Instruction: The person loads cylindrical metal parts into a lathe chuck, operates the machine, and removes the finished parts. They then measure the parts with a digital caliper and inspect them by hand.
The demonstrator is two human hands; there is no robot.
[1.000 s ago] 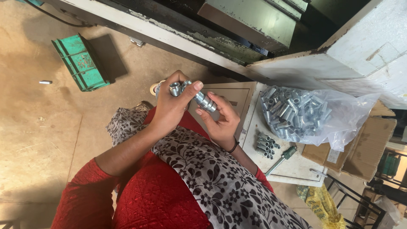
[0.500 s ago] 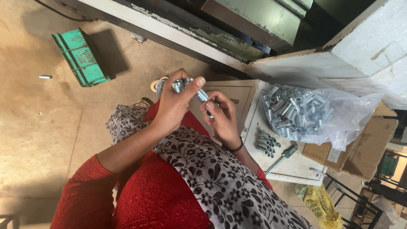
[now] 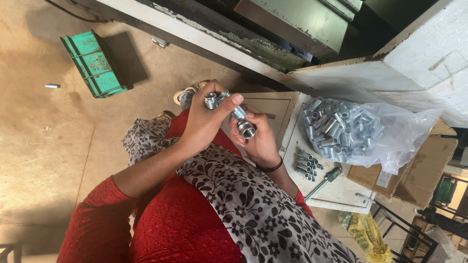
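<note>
My left hand [image 3: 207, 122] is raised over my lap and shut on a few small silver metal fittings [image 3: 213, 100], with its thumb lying across them. My right hand [image 3: 258, 141], with a dark band on the wrist, is directly beside it and touching it. It grips a threaded silver fitting [image 3: 245, 127] whose open round end faces me. Both hands are above my red garment and patterned scarf [image 3: 243, 204].
A clear plastic bag of many silver fittings [image 3: 341, 127] lies on a white board [image 3: 336, 195], with a small row of fittings [image 3: 307, 166] and a green-handled screwdriver [image 3: 323, 180]. A green crate [image 3: 92, 63], cardboard box [image 3: 414, 180] and yellow bag [image 3: 365, 234] stand around.
Both hands have stayed together over my lap with small finger shifts. The fitting in my right hand has turned, so its open end now faces me.
</note>
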